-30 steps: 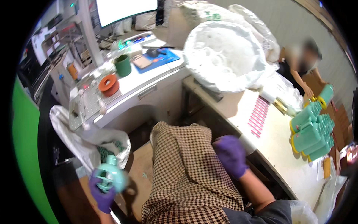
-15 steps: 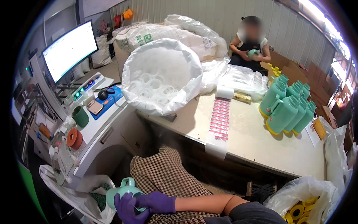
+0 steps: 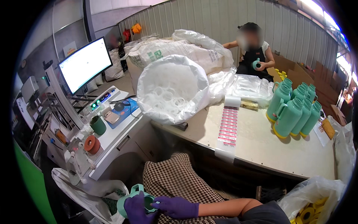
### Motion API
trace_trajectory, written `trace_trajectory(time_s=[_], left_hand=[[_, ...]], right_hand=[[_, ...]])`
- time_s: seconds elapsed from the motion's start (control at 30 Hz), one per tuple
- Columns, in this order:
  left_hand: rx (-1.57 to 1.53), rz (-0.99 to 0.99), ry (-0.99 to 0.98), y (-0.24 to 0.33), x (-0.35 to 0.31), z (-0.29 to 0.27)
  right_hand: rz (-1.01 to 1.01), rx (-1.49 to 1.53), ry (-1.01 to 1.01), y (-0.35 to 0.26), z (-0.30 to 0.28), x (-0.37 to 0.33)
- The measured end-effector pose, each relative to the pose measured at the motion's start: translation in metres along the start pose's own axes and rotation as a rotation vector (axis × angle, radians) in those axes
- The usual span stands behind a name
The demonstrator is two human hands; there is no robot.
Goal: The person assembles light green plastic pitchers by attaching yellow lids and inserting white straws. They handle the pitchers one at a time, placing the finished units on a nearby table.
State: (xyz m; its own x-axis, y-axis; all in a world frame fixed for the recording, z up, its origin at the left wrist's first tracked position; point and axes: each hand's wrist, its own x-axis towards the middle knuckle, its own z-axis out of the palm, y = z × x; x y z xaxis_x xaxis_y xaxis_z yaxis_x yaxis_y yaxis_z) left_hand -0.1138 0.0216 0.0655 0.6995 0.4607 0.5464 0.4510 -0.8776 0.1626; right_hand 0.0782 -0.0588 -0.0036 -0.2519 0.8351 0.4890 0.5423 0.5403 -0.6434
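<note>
My left hand [image 3: 138, 210], in a purple glove, is wrapped around a mint-green flask casing [image 3: 122, 206] with a looped handle. The casing lies tilted over my lap at the lower left, its hollow mouth turned toward my right. At the rim of that mouth is my right hand [image 3: 179, 207], also gloved in purple, with fingers bent together; whether anything small is between them is hidden. Beneath the casing, a white sack [image 3: 80, 192] stands open with dark green material inside. Checked cloth [image 3: 167, 175] covers my lap.
Several mint-green flasks [image 3: 289, 119] with yellow bases stand at the table's right. A label roll [image 3: 228, 127] hangs over the front edge, beside a white bag of clear rings [image 3: 171, 100]. Yellow rings [image 3: 307, 214] fill a bag at lower right. A co-worker [image 3: 255, 56] sits behind.
My right hand has drawn back from inside the casing's mouth to its rim. The whole view has shifted. The co-worker has spread their hands, one reaching sideways, the other holding a green piece.
</note>
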Motion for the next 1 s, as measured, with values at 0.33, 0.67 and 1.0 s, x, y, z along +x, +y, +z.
trace_trajectory(time_s=[0.33, 0.67, 1.0], left_hand=[[0.086, -0.092, 0.059, 0.012, 0.005, 0.012], [-0.166, -0.39, 0.307, -0.032, -0.09, 0.012], [-0.122, -0.455, 0.363, -0.037, -0.113, 0.011]], right_hand=[[-0.1, 0.018, -0.414, 0.009, -0.04, 0.026], [-0.656, 0.146, 0.277, -0.058, -0.091, 0.096], [-0.608, -0.297, 0.101, 0.025, -0.032, 0.223]])
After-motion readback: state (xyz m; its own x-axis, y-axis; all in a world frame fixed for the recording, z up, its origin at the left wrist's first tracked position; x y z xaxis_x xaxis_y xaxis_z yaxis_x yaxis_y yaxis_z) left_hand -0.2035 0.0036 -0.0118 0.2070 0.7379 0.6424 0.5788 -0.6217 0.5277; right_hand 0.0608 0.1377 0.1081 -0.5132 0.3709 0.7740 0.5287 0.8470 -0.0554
